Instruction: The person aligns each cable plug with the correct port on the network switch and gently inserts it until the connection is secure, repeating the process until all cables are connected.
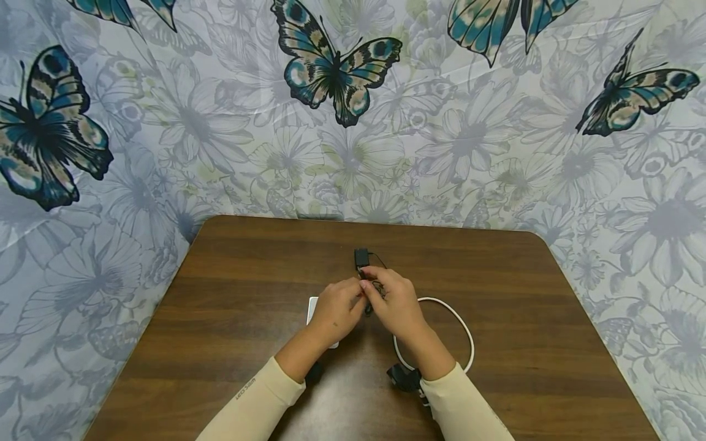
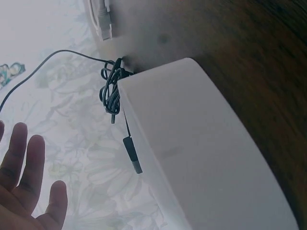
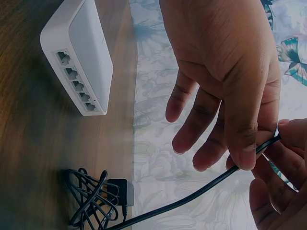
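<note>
In the right wrist view, my left hand (image 3: 220,62) pinches a black power adapter cable (image 3: 184,201) between thumb and forefinger. My right hand (image 3: 283,177) grips the same cable close by, at the right edge. Seen from the head, both the left hand (image 1: 337,309) and the right hand (image 1: 398,306) meet over the table's middle. A bundled coil (image 3: 88,196) of the cable lies beside the black power adapter (image 3: 124,191). To the left stands a white network switch (image 3: 93,48) with several ports, mostly hidden behind the left hand in the head view.
A white network cable (image 1: 469,337) curves round by the right forearm; its clear plug (image 2: 104,26) shows in the left wrist view. The brown table (image 1: 265,257) has rounded far corners, and a butterfly-print cloth (image 1: 220,122) hangs behind it.
</note>
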Motion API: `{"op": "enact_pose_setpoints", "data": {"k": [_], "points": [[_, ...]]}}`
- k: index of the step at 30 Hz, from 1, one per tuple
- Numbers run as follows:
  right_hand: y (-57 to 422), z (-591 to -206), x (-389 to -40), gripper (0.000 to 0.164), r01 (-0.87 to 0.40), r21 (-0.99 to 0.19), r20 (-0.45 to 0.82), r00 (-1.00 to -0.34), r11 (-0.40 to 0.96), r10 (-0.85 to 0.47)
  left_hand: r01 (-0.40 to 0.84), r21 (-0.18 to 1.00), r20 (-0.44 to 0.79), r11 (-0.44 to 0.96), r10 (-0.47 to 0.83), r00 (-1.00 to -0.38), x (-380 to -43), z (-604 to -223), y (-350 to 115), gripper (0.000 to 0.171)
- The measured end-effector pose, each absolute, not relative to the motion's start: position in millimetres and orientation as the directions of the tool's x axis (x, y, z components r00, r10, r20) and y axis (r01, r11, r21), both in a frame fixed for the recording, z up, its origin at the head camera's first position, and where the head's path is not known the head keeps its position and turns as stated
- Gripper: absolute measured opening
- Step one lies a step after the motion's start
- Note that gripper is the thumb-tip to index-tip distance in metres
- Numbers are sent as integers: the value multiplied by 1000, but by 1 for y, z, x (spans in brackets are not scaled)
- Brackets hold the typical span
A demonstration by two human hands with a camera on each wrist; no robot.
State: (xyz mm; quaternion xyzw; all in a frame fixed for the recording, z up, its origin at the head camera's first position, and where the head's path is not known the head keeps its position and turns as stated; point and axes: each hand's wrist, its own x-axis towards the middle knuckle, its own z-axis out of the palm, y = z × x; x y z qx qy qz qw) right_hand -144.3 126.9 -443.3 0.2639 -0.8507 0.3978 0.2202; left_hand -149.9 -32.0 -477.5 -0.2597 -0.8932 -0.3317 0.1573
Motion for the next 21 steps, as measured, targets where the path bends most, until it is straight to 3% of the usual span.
{"op": "enact_pose_setpoints", "data": {"k": [21], "points": [[125, -449, -145, 17, -664, -551, 631, -728, 505, -268, 583, 530, 474, 616, 354, -806, -151, -484, -30, 6]]}}
